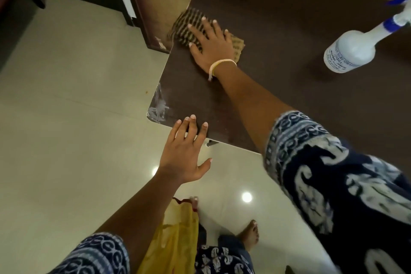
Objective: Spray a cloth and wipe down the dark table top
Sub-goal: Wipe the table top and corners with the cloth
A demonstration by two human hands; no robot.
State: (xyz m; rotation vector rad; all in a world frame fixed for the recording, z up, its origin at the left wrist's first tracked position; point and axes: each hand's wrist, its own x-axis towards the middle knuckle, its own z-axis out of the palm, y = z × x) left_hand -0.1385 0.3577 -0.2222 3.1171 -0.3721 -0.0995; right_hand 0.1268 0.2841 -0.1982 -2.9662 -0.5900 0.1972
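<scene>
Left hand (185, 151): nearest; fingers straight, tips resting on table top (278, 55) edge.
Right hand (211, 42): flat, pressing striped cloth (189, 26) beneath.
Spray bottle (353, 49): upright, right of both hands.

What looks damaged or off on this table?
The dark table top has whitish scuffs at its near left corner, like worn or scraped finish. The wooden panel beside it is chipped low down. The spray bottle stands upright; nothing spilled.
</scene>
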